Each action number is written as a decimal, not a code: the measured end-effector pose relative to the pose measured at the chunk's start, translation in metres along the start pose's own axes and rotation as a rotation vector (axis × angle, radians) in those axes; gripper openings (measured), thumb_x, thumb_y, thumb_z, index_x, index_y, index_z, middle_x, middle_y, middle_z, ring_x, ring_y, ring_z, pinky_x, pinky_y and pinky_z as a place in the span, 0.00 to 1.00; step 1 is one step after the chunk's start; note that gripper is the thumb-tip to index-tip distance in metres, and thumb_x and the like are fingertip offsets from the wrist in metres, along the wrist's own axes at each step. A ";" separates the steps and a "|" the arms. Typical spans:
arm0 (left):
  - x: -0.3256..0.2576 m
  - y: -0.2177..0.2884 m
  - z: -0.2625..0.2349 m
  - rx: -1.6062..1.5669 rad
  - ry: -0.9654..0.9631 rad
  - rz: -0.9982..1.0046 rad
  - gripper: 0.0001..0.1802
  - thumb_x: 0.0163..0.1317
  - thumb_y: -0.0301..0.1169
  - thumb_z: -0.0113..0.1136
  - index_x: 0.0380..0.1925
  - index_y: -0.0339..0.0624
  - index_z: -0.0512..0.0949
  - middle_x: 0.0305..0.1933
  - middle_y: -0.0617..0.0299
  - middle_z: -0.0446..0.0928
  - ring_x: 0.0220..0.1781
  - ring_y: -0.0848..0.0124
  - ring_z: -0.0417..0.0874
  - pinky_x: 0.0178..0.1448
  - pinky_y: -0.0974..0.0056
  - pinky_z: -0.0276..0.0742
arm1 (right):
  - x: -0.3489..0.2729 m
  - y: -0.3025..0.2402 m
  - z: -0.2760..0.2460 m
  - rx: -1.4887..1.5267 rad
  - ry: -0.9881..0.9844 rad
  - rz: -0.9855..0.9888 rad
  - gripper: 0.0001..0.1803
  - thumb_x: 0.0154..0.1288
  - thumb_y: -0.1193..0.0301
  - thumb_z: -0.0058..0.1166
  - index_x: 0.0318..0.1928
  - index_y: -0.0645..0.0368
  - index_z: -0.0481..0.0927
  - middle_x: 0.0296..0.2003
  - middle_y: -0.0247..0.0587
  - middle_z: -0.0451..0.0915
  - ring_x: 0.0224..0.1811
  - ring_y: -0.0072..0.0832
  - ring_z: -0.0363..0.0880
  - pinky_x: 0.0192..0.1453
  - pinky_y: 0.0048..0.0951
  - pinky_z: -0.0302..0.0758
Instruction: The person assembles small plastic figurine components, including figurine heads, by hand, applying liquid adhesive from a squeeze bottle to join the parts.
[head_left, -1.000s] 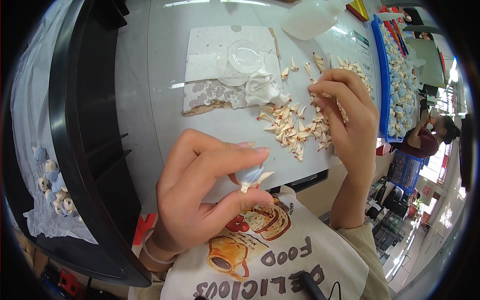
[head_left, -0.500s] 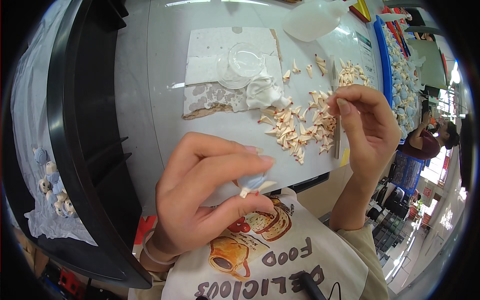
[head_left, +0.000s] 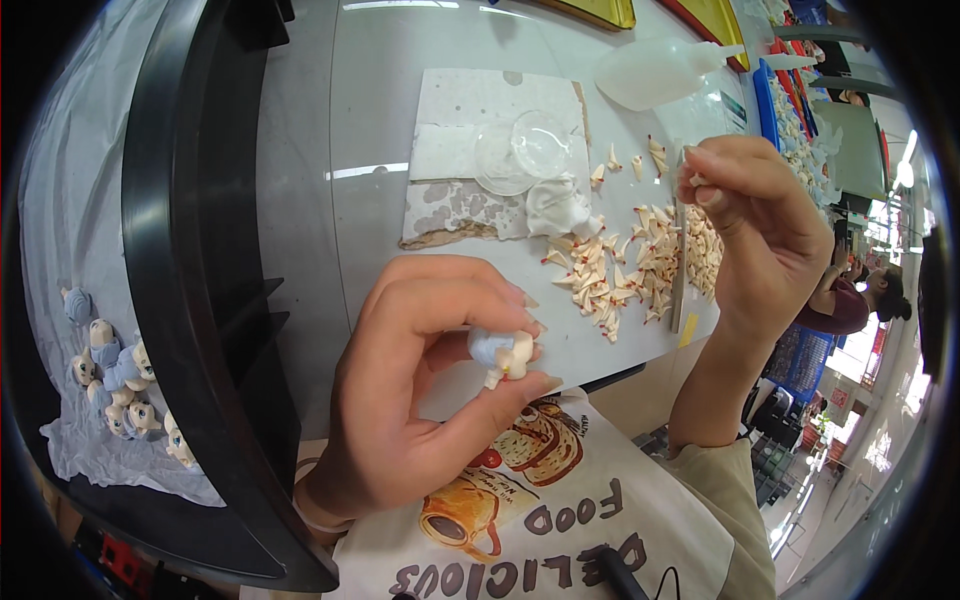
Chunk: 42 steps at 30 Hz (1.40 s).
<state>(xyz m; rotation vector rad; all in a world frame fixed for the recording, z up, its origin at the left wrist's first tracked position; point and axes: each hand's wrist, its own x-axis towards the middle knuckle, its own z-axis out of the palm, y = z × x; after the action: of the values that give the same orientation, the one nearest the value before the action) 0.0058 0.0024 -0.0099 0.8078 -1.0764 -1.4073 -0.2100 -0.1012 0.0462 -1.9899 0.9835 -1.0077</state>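
Note:
Between the thumb and fingers of my left hand [head_left: 425, 375] is a small blue-and-cream figurine [head_left: 497, 352], with a red spot low on it. My right hand [head_left: 755, 210] is raised over the right of the table, thumb and fingers pinched together. A tiny pale bit shows at those fingertips, too small to name. Below and left of that hand lies a pile of small cream pointed pieces [head_left: 600, 285] with red tips. Several more pieces [head_left: 703, 250] lie beyond a thin flat strip [head_left: 683, 260].
A stained white board [head_left: 440, 150] bears a clear round lid [head_left: 540, 145] and a crumpled white cloth [head_left: 560, 207]. Behind it lies a translucent squeeze bottle [head_left: 655, 75]. Figurines [head_left: 120, 375] rest on white sheeting in a black rack [head_left: 190, 300] at left. A person [head_left: 850, 300] is at far right.
The figurine has turned in my left hand, showing more of its cream side. My right hand has moved slightly up and right. The whole view has shifted a little.

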 end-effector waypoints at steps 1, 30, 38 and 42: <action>0.000 0.001 -0.002 -0.004 0.003 0.002 0.24 0.49 0.14 0.64 0.46 0.36 0.66 0.48 0.50 0.67 0.47 0.65 0.76 0.49 0.65 0.75 | 0.004 -0.002 0.002 -0.066 -0.014 -0.055 0.08 0.55 0.84 0.57 0.38 0.70 0.79 0.35 0.47 0.77 0.35 0.26 0.75 0.39 0.23 0.72; 0.013 0.011 -0.003 0.154 -0.191 -0.020 0.17 0.46 0.22 0.71 0.38 0.34 0.79 0.48 0.50 0.69 0.41 0.65 0.79 0.44 0.66 0.76 | 0.028 -0.007 0.056 -0.534 -0.011 -0.308 0.13 0.36 0.90 0.61 0.27 0.65 0.81 0.28 0.40 0.76 0.29 0.27 0.71 0.32 0.22 0.65; 0.003 0.008 -0.005 0.016 -0.082 -0.072 0.21 0.49 0.19 0.67 0.44 0.31 0.70 0.47 0.49 0.69 0.45 0.62 0.80 0.44 0.65 0.81 | -0.004 -0.023 0.039 -0.083 0.132 -0.045 0.07 0.54 0.75 0.61 0.32 0.64 0.76 0.32 0.40 0.72 0.34 0.25 0.67 0.39 0.22 0.62; -0.001 0.010 -0.001 -0.124 0.029 -0.132 0.24 0.50 0.22 0.68 0.45 0.29 0.68 0.45 0.48 0.72 0.46 0.63 0.80 0.46 0.65 0.80 | -0.027 -0.029 0.045 0.039 0.069 0.066 0.09 0.55 0.70 0.62 0.30 0.60 0.74 0.30 0.37 0.69 0.32 0.24 0.64 0.38 0.24 0.61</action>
<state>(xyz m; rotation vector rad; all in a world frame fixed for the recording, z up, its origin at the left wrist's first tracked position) 0.0106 0.0034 -0.0007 0.8190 -0.9173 -1.5525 -0.1741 -0.0539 0.0404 -1.8897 1.0522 -1.0575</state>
